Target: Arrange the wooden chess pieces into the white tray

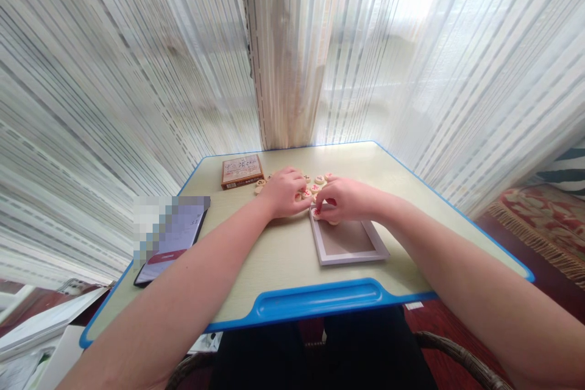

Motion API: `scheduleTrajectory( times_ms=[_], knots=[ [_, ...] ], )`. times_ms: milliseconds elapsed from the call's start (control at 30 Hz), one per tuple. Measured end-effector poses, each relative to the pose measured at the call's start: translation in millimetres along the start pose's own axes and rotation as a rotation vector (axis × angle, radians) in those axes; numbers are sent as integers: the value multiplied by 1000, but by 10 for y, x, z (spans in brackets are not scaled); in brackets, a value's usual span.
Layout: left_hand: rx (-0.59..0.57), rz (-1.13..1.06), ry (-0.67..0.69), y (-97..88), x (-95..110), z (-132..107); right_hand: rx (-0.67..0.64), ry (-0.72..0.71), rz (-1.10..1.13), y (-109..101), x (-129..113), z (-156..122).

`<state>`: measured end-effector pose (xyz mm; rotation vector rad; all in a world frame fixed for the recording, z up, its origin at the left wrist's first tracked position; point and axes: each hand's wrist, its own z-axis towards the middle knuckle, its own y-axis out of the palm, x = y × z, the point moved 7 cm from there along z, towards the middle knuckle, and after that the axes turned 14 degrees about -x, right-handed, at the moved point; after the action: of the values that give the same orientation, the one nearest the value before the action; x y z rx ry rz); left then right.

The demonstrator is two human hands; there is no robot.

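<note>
Round, pale Chinese chess pieces point(315, 188) with red and dark characters lie in a loose group on the table. My left hand point(286, 191) rests over the left part of this group, its thumb and curled fingers apart around some pieces; its far fingertips are partly hidden. My right hand point(350, 197) reaches over the far edge of a shallow pale box tray point(351, 258). Its fingers are closed on a red-marked chess piece point(316, 213) at the tray's far left corner. Another piece shows partly beneath this hand, inside the tray.
A printed brown box point(243, 170) lies at the back left of the table. Along the left edge is a tablet or phone point(171, 250), partly blurred out. The cream table point(274, 265) has a blue rim with a moulded trough point(320, 297) in front. Striped curtains hang behind it.
</note>
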<state>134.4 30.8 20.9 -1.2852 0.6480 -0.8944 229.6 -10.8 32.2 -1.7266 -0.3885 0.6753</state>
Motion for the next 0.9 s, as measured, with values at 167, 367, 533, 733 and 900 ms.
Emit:
scheduleTrajectory(
  times_ms=[167,367,533,733,900],
  knots=[
    [8,-8,8,-4,4,1,-7,3,14,-45,-11,-20],
    [31,-91,-8,-5,-25,5,-146,145,4,-61,39,-86],
    [1,-35,-8,-1,1,-7,-254,255,-31,-4,66,-155],
    [-31,-21,-9,11,6,-5,-220,186,1,-30,0,-158],
    [-32,-25,-5,9,21,-10,-1,35,-18,-132,-129,-105]
  ],
)
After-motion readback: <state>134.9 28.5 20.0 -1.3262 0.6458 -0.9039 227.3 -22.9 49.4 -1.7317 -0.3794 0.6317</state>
